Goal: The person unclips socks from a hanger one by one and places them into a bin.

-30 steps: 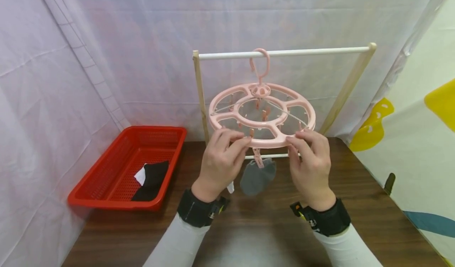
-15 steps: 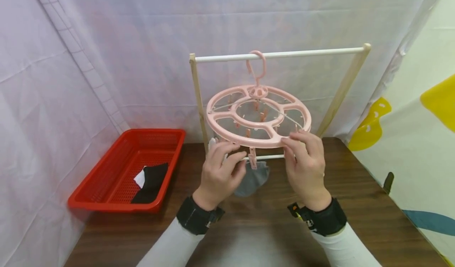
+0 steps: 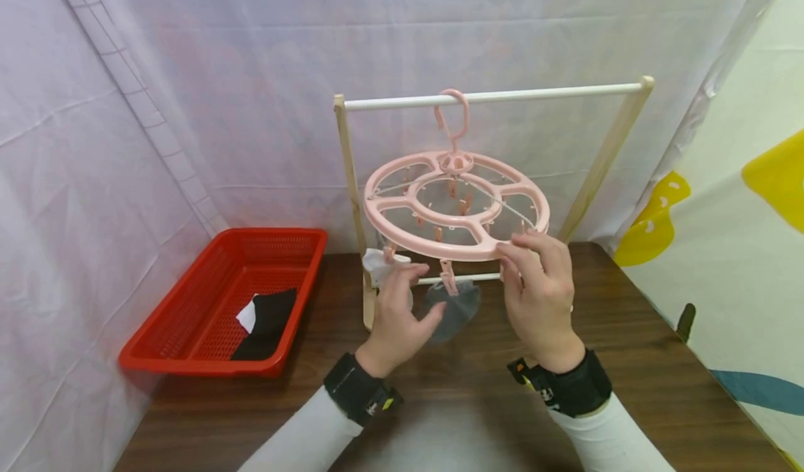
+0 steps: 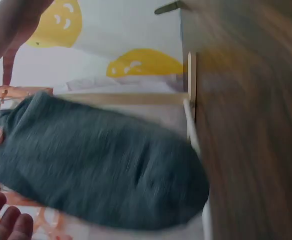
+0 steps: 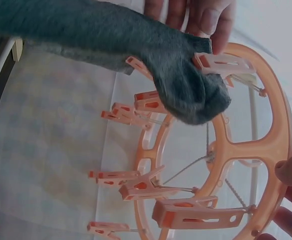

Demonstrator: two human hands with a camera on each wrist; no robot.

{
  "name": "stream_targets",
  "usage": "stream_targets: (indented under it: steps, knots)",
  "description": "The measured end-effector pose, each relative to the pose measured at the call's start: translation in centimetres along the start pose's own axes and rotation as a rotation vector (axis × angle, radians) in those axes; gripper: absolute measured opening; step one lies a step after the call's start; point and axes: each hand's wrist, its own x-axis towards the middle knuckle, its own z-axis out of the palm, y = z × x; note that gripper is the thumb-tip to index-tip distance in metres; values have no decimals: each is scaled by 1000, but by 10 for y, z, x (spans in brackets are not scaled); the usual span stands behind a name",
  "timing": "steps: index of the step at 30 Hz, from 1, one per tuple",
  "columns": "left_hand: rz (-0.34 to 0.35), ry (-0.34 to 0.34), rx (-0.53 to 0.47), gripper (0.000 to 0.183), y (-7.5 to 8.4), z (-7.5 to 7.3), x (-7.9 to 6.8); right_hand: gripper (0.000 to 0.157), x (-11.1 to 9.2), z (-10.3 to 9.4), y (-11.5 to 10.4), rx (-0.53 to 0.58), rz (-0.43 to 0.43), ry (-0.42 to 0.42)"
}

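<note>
A round pink clip hanger [image 3: 433,250] hangs by its hook from a white rail. My right hand [image 3: 541,290] pinches its front rim between thumb and fingers. From a front clothespin [image 3: 448,276] dangles a grey sock [image 3: 455,313], large across the left wrist view and held at its cuff in the right wrist view [image 5: 186,95]. My left hand [image 3: 400,322] is below the rim, thumb and fingers spread apart beside the grey sock. Behind its fingertips a white sock [image 3: 377,264] hangs from another clip, partly hidden by the hand.
A red basket [image 3: 182,366] stands on the left of the wooden table [image 3: 465,402], with a black cloth [image 3: 271,325] and a white piece [image 3: 247,315] inside. The rack's wooden posts [image 3: 603,161] flank the hanger. A dark object [image 3: 687,322] is at the right edge.
My left hand has let go of the rim, dropped below it and spread its fingers near the grey sock. The white sock shows more now. My right hand keeps its hold on the rim.
</note>
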Motion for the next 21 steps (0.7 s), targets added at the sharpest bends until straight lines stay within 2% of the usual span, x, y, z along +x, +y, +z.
stream_targets:
  steps: [4, 7, 11, 15, 21]
  knots:
    - [-117, -76, -61, 64, 1, 6, -6, 12, 0, 0, 0, 4, 6, 3]
    - [-185, -121, -127, 65, 1, 10, -9, 15, 0, 0, -1, 3, 7, 3]
    - [-262, -172, -204, 64, 1, 15, -12, 11, 0, 0, 0, 7, 4, 8]
    - [-317, -192, -236, 60, 3, 18, -15, 10, 0, 1, 0, 14, 2, 10]
    - [-398, -196, -337, 53, 3, 20, -18, 13, -1, 0, 0, 11, 4, -4]
